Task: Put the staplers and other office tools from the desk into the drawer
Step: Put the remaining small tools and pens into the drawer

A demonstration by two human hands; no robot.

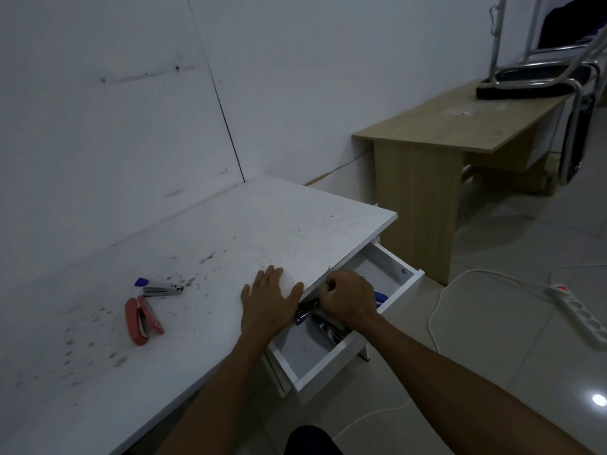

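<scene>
A white desk [213, 244] has its white drawer [331, 362] pulled out at the right side. My left hand [267, 302] lies flat on the desk edge, fingers spread, holding nothing. My right hand [348, 298] is over the drawer with its fingers curled around a dark metal tool [307, 307] at the desk edge. Inside the drawer lie dark metal tools [328, 331] and a blue item [381, 296]. On the desk to the left rest a red stapler [143, 320], opened out, and a silver stapler with a purple end [159, 286].
A wooden bench [460, 133] with an overturned chair [558, 80] on it stands to the right. A white power strip [581, 310] and its cable [437, 310] lie on the tiled floor. The wall rises right behind the desk.
</scene>
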